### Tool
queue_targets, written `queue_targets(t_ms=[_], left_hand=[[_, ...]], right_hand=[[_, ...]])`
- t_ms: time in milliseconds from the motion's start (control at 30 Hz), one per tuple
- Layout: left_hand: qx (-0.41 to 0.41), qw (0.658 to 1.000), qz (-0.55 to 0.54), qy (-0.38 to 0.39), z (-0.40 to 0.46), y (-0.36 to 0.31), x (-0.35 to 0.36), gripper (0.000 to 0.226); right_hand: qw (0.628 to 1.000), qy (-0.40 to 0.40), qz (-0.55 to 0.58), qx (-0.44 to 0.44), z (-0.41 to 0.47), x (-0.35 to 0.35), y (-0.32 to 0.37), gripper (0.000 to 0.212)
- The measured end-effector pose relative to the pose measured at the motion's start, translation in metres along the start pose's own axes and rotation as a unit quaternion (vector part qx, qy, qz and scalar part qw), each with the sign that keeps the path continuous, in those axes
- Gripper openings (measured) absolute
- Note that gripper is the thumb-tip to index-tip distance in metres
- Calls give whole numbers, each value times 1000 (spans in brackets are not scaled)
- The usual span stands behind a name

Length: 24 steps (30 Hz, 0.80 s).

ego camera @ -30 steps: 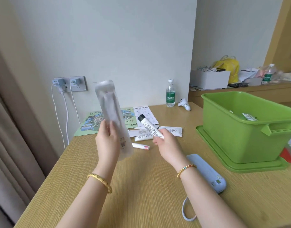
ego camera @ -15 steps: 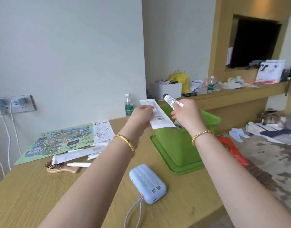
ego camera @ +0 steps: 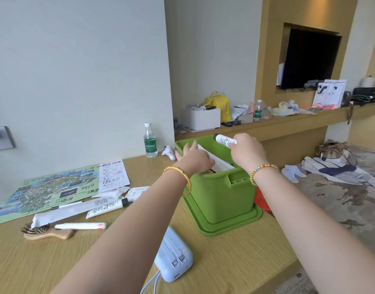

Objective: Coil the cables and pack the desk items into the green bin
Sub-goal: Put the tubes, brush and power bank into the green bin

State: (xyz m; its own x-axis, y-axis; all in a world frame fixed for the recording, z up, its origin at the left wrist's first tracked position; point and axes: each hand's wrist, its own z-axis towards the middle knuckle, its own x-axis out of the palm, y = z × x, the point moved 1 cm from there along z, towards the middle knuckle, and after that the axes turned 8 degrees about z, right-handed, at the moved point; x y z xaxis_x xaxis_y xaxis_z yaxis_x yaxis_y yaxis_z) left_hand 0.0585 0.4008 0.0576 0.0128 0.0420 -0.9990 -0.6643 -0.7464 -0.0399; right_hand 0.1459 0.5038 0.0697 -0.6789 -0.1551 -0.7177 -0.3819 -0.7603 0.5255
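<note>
Both hands are held over the green bin (ego camera: 219,196) on the desk (ego camera: 235,255): a white packet (ego camera: 216,161) is pressed into the bin by the loosely spread left hand (ego camera: 194,159), and a tube (ego camera: 224,141) is gripped by the right hand (ego camera: 247,150). Just beside the bin lies a blue power bank (ego camera: 173,257); farther off, a hairbrush (ego camera: 45,231).

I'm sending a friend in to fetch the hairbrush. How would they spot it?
Start at the big green map by the wall. The hairbrush lies at its near edge, left of a white tube. Nothing else there has a wooden handle and dark bristles.
</note>
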Motion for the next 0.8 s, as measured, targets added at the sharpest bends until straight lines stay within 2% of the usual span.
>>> queue_targets(t_ms=[67,233,367,600,667,800], left_hand=[[9,999,-39,-21,-1,-1,-1,33],[20,978,-124,-164,-13,19,-3,29],[31,951,-199,-234,-30,57,3,29],[-71,942,-244,-217,-74,152,53,32],[-101,947,-226,-206,-90,182,70,34],[-164,951,-188,-184,-122,238,98,43]], right_hand=[[1000,5,-17,-5,0,4,2,14],[992,90,-82,18,-7,7,16,22],[995,61,-69,-50,-17,17,39,28],[973,-11,127,-191,-64,85,117,34],[967,26,167,-191,-84,115,140,36],[958,152,181,-162,-126,176,170,39]])
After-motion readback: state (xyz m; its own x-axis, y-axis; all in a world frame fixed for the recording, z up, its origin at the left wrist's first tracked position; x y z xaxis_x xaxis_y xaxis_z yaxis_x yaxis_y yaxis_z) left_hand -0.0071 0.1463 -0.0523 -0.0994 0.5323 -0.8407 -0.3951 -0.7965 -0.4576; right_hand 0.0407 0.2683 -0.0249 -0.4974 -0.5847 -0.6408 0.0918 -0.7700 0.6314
